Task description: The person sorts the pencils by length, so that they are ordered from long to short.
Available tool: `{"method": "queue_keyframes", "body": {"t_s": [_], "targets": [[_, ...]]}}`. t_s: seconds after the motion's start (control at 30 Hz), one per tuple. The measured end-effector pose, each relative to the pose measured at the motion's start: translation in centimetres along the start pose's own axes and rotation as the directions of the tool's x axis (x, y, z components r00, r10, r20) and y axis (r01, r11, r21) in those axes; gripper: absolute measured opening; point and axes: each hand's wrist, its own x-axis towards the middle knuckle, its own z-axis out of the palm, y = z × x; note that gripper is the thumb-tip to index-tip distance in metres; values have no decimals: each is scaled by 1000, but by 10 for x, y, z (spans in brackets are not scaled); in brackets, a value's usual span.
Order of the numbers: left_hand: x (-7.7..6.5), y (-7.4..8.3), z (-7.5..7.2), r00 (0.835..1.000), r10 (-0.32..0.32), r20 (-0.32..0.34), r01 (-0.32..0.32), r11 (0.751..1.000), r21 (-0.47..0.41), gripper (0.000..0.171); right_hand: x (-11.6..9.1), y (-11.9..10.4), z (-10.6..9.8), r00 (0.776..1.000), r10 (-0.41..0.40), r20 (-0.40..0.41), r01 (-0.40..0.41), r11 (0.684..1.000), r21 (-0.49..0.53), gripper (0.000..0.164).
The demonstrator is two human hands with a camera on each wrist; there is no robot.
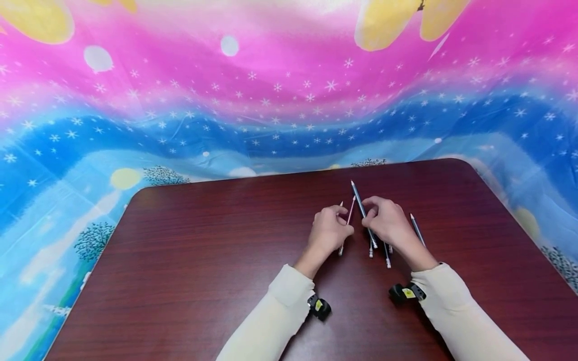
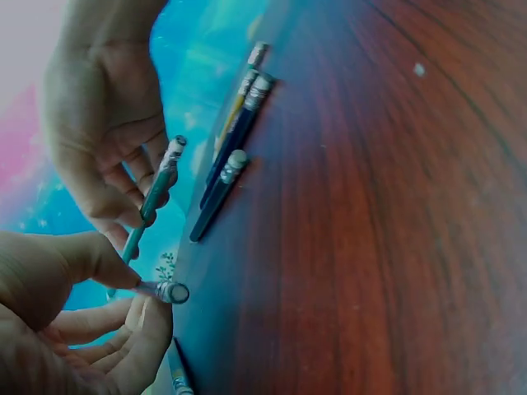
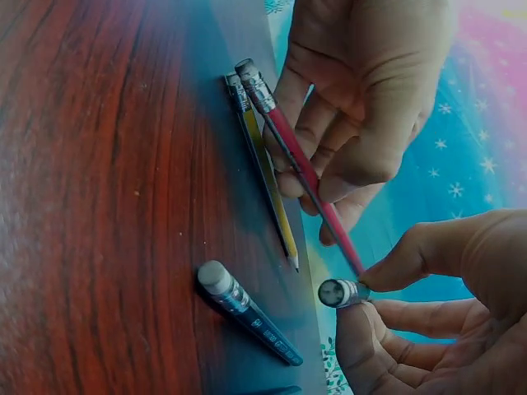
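Observation:
My left hand point(image 1: 329, 228) pinches a pink-red pencil point(image 3: 300, 160) between thumb and fingers, its eraser end toward me and its point tilted up and away. Across from it, my right hand point(image 1: 389, 219) pinches a blue-green pencil point(image 2: 151, 200) in the same way; in the head view this pencil point(image 1: 358, 198) slants up to the left. The two held pencils lean toward each other at their far ends. Below the left hand lies a yellow-and-black pencil point(image 3: 268, 181). Several dark pencils, one of them a short-looking dark pencil point(image 2: 218, 197), lie under and beside the right hand.
Further right, past the right wrist, another dark pencil point(image 1: 417, 229) lies on the dark red-brown wooden table point(image 1: 203, 260). A patterned pink and blue cloth point(image 1: 271, 100) hangs behind the table's far edge. Black wrist cameras point(image 1: 319, 307) sit at both cuffs.

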Motion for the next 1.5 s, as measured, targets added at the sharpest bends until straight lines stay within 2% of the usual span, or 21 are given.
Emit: {"method": "queue_keyframes", "body": {"t_s": [0.1, 0.2, 0.37, 0.47, 0.67, 1.0, 1.23, 1.37, 1.5], "targets": [[2, -2, -3, 998, -47, 42, 52, 992, -116, 37, 0, 0, 0, 1000, -1, 5, 1, 1000, 6, 51], [4, -7, -6, 993, -74, 91, 94, 967, -238, 37, 0, -1, 0, 1000, -10, 2, 10, 1000, 13, 51], [5, -14, -12, 979, -108, 176, 179, 867, -465, 39, -2, -2, 1, 999, -24, 23, 22, 997, 73, 50], [6, -17, -16, 973, -113, 203, 204, 831, -517, 39, -4, -3, 3, 998, -23, 58, 13, 987, 160, 48], [6, -23, -21, 966, -133, 221, 237, 795, -559, 36, -6, -3, 5, 993, 0, 122, -37, 951, 306, 46], [4, -32, -38, 961, -124, 248, 250, 776, -579, 37, -6, -5, 9, 985, -3, 171, -57, 937, 345, 50], [0, -40, -52, 960, -101, 261, 246, 746, -618, 42, -6, -9, 14, 979, -29, 202, -53, 918, 392, 53], [-3, -45, -61, 963, -99, 251, 237, 755, -612, 42, -5, -13, 18, 978, -58, 201, -35, 903, 427, 54], [-7, -51, -71, 964, -108, 242, 237, 759, -606, 41, -5, -17, 20, 975, -72, 210, -26, 903, 429, 55]]}}
